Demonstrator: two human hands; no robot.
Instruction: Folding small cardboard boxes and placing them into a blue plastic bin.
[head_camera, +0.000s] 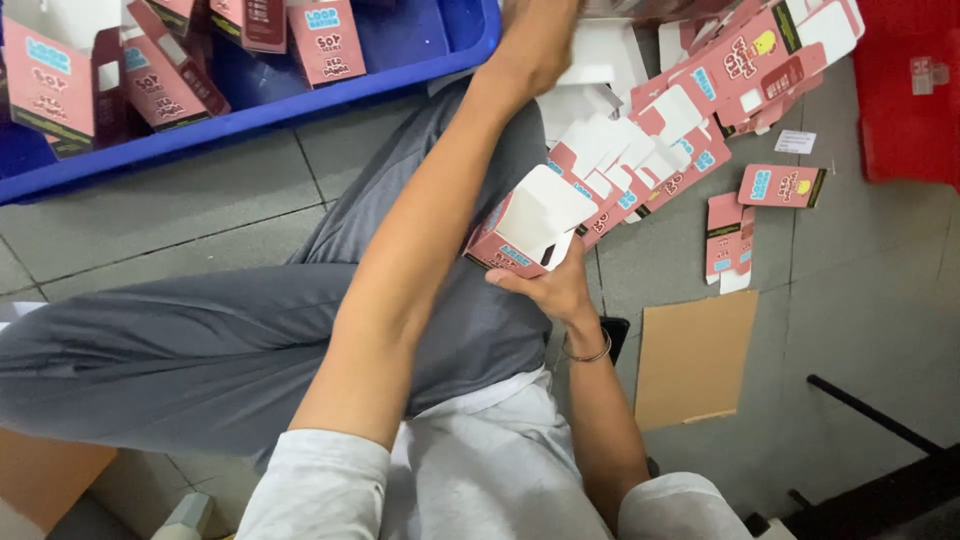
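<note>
My right hand (553, 290) pinches one pink box (525, 232), flaps open and white inside. My left hand (535, 40) reaches onto the flat boxes (690, 110); its fingers are hidden. Too many to count.

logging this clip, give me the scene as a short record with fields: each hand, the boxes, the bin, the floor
left hand: stretched forward to the white and pink cartons at the top; fingers out of frame
right hand: holds a pink carton from below, its white flap open
flat cartons: unfolded pink and white pile on the floor ahead
blue bin: top left, folded pink boxes inside
cardboard sheet: brown, flat on the grey tile floor
red crate: top right
</note>
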